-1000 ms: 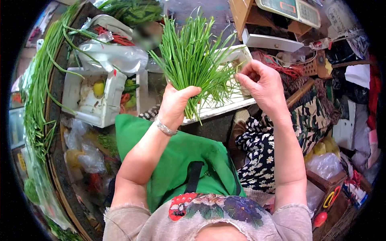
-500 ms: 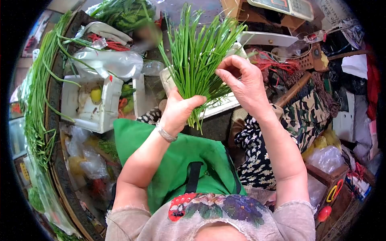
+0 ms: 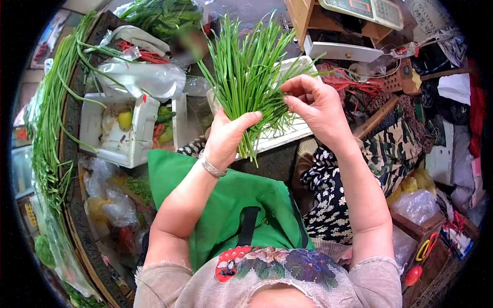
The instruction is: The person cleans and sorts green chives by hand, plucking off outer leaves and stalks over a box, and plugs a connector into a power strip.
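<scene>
A bunch of green Chinese chives fans out upward in front of me. My left hand is closed round its lower part, with the thumb across the front and the cut ends hanging below. At the right side of the bunch is my right hand, thumb and forefinger pinched close to the outer blades. Whatever lies between those fingertips is too small to make out. Under the bunch stands a white foam box, with loose chives along its near part. A green apron covers my lap.
To the left, a white foam box holds a yellow-green fruit. Long green stalks lie along the wooden ledge. A scale stands above an open drawer at the back right. Red ties lie below the drawer.
My right hand has shifted slightly right and down, its fingers still pinched. The chives sit a little lower, and more of the foam box beneath shows. My left hand keeps its hold.
</scene>
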`<state>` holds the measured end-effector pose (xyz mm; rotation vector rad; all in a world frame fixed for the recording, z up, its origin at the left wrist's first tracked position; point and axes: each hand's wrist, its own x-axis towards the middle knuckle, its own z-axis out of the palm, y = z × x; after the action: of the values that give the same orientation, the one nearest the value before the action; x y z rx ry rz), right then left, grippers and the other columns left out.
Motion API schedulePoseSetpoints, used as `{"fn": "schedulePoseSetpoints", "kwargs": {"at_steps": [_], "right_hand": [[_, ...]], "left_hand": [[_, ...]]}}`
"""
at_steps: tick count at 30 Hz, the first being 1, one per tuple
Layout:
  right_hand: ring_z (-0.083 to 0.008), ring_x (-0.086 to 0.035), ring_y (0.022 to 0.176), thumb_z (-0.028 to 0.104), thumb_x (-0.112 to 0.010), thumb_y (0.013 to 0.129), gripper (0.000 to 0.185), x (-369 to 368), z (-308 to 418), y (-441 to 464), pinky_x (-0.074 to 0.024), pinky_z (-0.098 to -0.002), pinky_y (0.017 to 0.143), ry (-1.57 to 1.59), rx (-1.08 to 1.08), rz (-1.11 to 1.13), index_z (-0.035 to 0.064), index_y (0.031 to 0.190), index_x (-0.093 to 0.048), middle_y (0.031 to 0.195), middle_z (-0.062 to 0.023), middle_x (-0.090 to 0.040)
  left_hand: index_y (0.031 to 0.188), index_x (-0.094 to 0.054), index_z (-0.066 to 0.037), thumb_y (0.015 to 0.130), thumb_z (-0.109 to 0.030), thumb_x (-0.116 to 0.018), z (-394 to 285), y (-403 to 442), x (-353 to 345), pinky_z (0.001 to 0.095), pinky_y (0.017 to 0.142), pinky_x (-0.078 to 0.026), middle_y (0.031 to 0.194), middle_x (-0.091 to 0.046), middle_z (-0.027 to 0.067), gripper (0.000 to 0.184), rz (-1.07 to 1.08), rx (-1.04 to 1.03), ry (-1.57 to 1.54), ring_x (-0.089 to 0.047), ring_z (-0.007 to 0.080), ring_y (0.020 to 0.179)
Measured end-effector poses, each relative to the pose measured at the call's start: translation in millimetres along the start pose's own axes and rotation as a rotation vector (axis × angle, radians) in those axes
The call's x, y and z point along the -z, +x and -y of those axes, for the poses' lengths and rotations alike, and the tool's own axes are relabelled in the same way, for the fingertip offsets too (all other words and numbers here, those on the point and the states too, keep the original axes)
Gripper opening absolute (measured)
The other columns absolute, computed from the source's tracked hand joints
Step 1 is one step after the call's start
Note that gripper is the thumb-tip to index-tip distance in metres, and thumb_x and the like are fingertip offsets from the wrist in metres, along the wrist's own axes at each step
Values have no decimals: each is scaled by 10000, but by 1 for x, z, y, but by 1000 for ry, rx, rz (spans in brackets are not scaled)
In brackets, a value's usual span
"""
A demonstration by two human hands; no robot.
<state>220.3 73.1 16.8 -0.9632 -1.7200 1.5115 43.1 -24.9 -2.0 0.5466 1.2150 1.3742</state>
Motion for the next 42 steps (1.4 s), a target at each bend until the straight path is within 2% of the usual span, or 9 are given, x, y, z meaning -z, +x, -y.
{"fn": "schedulePoseSetpoints", "kwargs": {"at_steps": [4, 8, 12, 15, 17, 20, 27, 37, 42], "right_hand": [[-282, -647, 786, 3, -629, 783, 162, -5, 6, -2, -513, -343, 687, -305, 282, -100, 47, 938, -653, 879, -127, -649], [-325, -617, 768, -5, -638, 748, 141, -9, 1, -1, -498, -394, 662, -470, 409, -185, 46, 878, -615, 836, -121, -615], [-150, -600, 697, -65, -618, 764, 157, -9, 1, -1, -482, -261, 642, -432, 386, -250, 4, 906, -623, 798, -73, -597], [-100, -578, 693, -68, -601, 786, 157, 2, -4, 5, -476, -233, 650, -500, 415, -345, 9, 919, -632, 814, -34, -606], [-206, -635, 750, -50, -609, 762, 199, 18, 2, 11, -504, -304, 680, -385, 307, -388, 26, 944, -634, 853, -103, -632], [-171, -620, 788, -25, -603, 811, 219, 22, 10, 9, -504, -278, 700, -239, 293, -300, 28, 1017, -655, 908, -100, -638], [-319, -605, 887, 93, -735, 741, 385, -1, 7, 2, -509, -386, 729, -572, 461, -131, 62, 1101, -602, 967, -126, -575], [-293, -609, 785, 87, -717, 749, 122, -2, 1, 2, -498, -389, 667, -553, 503, -137, 75, 844, -640, 822, -93, -571], [-297, -616, 791, 56, -698, 771, 135, -11, 5, -4, -503, -361, 668, -476, 543, -49, 43, 873, -611, 859, -106, -601]], "left_hand": [[1252, -507, 10, 787, -32, -706, 3, -1, 1, 313, 941, -457, 1163, -617, 82, 508, 1, -10, 51, -590, 165, 1034], [1229, -529, 14, 786, -27, -710, 1, -4, -6, 302, 917, -469, 1134, -631, 72, 480, 46, 5, 5, -602, 153, 1001], [1192, -574, -16, 808, 15, -667, -3, -5, -12, 261, 662, -550, 1071, -660, 61, 396, 53, 16, 23, -648, 140, 831], [1187, -578, -13, 802, 16, -671, -2, -5, -13, 275, 708, -551, 1081, -660, 67, 397, 69, 2, 70, -647, 145, 856], [1180, -584, -7, 795, 18, -675, 3, -6, -10, 289, 794, -531, 1097, -658, 73, 396, 61, -12, 84, -639, 154, 913], [1180, -583, -3, 789, 19, -681, 6, -6, -6, 286, 884, -478, 1106, -655, 68, 403, 71, 1, 137, -610, 148, 987], [1113, -629, -9, 791, 39, -655, 11, -6, -12, 273, 828, -486, 1025, -669, 34, 326, 85, -11, 300, -602, 111, 910], [1104, -615, 7, 785, 53, -636, 6, -4, -13, 269, 820, -490, 1023, -658, 34, 323, 61, 2, 238, -611, 121, 904], [1147, -586, -6, 819, 49, -604, 7, 0, -5, 270, 841, -494, 1058, -640, 42, 332, 80, 31, 172, -609, 127, 937]]}}
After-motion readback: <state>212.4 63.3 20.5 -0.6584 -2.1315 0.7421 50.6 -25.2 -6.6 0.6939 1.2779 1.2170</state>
